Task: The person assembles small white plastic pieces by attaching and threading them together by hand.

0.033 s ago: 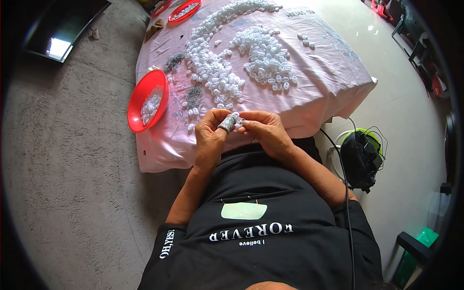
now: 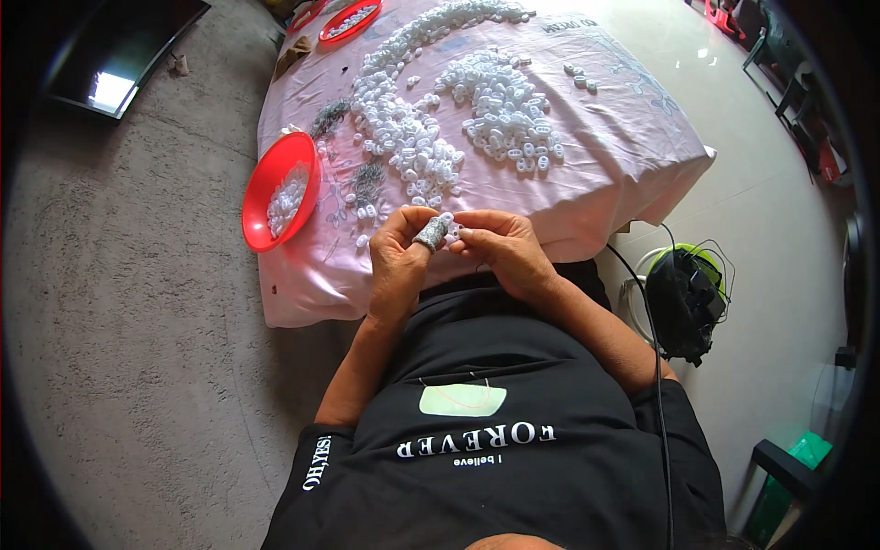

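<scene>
Near the table's front edge, my left hand (image 2: 401, 261) and my right hand (image 2: 510, 252) meet fingertip to fingertip. Grey wrapping (image 2: 430, 236) covers my left thumb. Pinched between both hands is a small white plastic piece (image 2: 450, 225), partly hidden by the fingers; it resembles the loose ones, which are rounded and seem to have two holes, like cord locks. Just beyond my hands spreads a long heap of white plastic pieces (image 2: 403, 137). A second heap of them (image 2: 502, 110) lies to its right. Small heaps of fine grey bits (image 2: 368, 183) sit left of the long heap.
A red bowl (image 2: 307, 211) with white pieces in it stands tilted at the table's left edge. Another red dish (image 2: 351, 22) is at the far left. Pink cloth (image 2: 605, 174) covers the table. A black bag (image 2: 683, 312) sits over a green bucket at right; a cable (image 2: 662, 394) runs past my right arm.
</scene>
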`<state>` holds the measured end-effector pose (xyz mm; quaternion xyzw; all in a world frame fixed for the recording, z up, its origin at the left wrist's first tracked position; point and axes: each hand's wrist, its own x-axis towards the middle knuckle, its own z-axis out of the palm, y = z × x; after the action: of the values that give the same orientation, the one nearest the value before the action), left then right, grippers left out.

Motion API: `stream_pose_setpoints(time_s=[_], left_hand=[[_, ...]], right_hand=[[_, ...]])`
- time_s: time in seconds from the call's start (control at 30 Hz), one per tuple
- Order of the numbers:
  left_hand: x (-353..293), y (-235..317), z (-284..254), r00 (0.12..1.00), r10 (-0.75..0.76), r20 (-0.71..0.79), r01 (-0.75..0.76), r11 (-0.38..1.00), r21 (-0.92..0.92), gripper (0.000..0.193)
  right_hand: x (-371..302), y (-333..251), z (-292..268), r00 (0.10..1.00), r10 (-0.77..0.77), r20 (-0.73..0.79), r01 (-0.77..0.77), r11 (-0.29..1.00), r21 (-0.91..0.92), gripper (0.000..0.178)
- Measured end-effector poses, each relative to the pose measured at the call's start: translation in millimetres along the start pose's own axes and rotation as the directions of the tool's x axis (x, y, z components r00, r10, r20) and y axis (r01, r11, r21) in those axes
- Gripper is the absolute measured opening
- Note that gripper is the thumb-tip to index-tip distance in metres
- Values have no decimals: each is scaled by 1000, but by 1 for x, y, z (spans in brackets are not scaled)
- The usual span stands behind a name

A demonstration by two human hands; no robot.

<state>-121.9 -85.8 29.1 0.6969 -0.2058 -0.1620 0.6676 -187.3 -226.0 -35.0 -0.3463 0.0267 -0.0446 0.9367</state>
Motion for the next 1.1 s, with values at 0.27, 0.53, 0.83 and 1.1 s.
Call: stream_pose_setpoints(time_s=[0.27,0.53,0.83,1.1], left_hand=[[0,2,2,1000,-28,-14,28,999,-22,16],[1,-3,-3,999,-38,-11,38,999,-26,17],[1,-4,-4,998,-56,-24,55,998,-19,22],[2,-6,-8,994,-107,-23,104,989,-108,21]], right_hand=[[0,0,-1,1000,12,0,-12,999,37,27],[0,0,-3,1000,29,0,-29,998,52,26],[1,1,-6,999,38,-22,-37,997,66,18],[3,-3,-3,997,-67,-47,70,996,62,14]])
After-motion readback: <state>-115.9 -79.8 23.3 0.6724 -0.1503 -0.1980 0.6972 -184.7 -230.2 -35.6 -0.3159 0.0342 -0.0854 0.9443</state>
